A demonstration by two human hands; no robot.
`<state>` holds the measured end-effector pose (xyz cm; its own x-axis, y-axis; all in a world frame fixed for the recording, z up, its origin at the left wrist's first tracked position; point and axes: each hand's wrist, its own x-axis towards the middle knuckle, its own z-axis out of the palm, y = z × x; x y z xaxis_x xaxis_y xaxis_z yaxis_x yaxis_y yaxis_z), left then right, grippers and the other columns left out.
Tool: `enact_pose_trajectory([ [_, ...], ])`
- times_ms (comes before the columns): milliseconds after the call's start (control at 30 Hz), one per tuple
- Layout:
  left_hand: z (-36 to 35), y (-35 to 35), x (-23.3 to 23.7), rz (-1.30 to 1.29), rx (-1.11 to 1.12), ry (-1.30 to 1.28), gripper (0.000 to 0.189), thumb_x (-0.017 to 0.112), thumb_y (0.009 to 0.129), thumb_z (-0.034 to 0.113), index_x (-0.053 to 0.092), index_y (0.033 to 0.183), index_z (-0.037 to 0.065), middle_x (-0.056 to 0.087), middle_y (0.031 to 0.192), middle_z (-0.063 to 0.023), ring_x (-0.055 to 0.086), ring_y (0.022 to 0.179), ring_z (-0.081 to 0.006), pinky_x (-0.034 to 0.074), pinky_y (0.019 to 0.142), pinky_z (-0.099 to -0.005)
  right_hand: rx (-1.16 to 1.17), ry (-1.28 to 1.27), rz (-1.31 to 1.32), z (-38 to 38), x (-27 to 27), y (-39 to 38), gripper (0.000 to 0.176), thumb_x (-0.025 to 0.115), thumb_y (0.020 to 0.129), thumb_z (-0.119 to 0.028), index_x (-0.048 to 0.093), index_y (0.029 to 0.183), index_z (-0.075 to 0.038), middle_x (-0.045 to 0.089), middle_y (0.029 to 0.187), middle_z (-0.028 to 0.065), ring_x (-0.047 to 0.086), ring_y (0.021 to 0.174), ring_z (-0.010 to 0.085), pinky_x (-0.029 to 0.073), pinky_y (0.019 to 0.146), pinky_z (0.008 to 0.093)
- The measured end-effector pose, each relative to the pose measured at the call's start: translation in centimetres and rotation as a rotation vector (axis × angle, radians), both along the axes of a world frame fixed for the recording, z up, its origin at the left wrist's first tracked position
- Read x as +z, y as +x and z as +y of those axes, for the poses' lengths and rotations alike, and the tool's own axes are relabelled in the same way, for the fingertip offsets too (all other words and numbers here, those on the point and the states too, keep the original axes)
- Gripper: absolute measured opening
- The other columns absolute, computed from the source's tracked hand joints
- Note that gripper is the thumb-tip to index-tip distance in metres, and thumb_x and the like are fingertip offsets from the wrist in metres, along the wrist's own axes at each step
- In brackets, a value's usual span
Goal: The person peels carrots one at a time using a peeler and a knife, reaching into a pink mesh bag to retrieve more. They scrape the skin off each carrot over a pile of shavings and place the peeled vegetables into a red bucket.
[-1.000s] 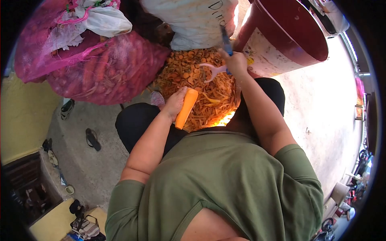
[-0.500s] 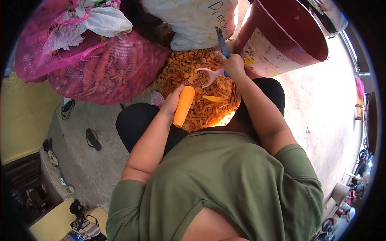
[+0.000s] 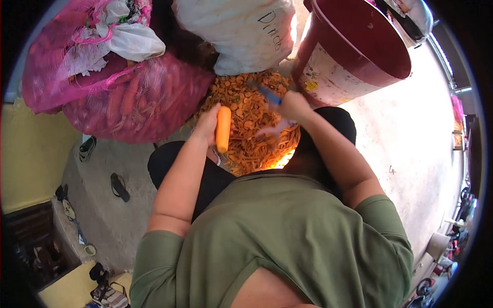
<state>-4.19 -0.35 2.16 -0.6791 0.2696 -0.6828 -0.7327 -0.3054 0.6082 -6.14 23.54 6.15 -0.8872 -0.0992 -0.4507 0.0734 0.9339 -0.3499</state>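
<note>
Just left of the frame's centre, the left hand (image 3: 207,126) grasps a smooth orange carrot (image 3: 223,129) along its left side, the carrot's length running nearly up and down the picture. Right of centre, the right hand (image 3: 296,108) is clenched around a blue-handled knife (image 3: 266,93), whose blade points to the upper left. A pink peeler (image 3: 277,128) shows below that same hand; blur hides how the fingers hold it, so I cannot tell.

Good handling here likely means a firm left grip, with the fingertips kept behind the carrot and out of the blade's path. Two tools in one fist (handy, though awkward) call for a steady wrist, with whichever edge is idle turned away from the left hand. Working above the orange scraps (image 3: 257,110) in the centre of the frame should keep fresh trimmings together.
</note>
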Motion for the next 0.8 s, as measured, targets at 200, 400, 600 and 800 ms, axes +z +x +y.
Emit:
enact_pose_trajectory([
  [200,10.5,-9.0,13.0,0.665,0.048,0.393,0.028,0.042,0.088,0.028,0.048,0.099,0.004,0.054,0.093,-0.0099,0.056,0.082,-0.0226,0.047,0.073,-0.0329,0.063,0.04,-0.153,-0.3,-6.1,1.3,0.045,0.059,0.073,-0.044,0.062,0.08,0.001,0.061,0.075,0.0167,0.06,0.072,0.0283,0.047,0.064,0.0372],
  [400,11.4,-9.1,19.0,0.888,-0.129,0.28,0.027,0.048,0.085,0.025,0.052,0.1,0.003,0.054,0.098,-0.0086,0.056,0.087,-0.0192,0.046,0.072,-0.0299,0.091,-0.104,-0.099,1.1,-6.0,0.2,0.031,0.059,0.074,-0.033,0.063,0.081,-0.002,0.059,0.073,0.0174,0.059,0.071,0.0292,0.046,0.062,0.0391],
  [600,-4.2,-14.4,13.8,0.939,0.242,-0.731,0.026,0.056,0.081,0.021,0.054,0.099,0.002,0.055,0.092,-0.0056,0.055,0.081,-0.0149,0.044,0.063,-0.0238,0.034,-0.285,-0.029,0.4,-6.2,-1.0,0.024,0.061,0.073,-0.025,0.062,0.084,-0.003,0.058,0.066,0.0149,0.058,0.063,0.028,0.044,0.06,0.0375],
  [800,-22.1,-20.3,9.7,0.587,0.272,-1.959,0.03,0.053,0.074,0.025,0.059,0.092,0.002,0.06,0.089,-0.0186,0.058,0.084,-0.0311,0.045,0.075,-0.038,-0.106,-0.529,-0.15,-1.6,-6.8,-3.4,0.027,0.06,0.075,-0.024,0.058,0.081,0.002,0.056,0.061,0.0128,0.055,0.055,0.023,0.042,0.053,0.0353],
])
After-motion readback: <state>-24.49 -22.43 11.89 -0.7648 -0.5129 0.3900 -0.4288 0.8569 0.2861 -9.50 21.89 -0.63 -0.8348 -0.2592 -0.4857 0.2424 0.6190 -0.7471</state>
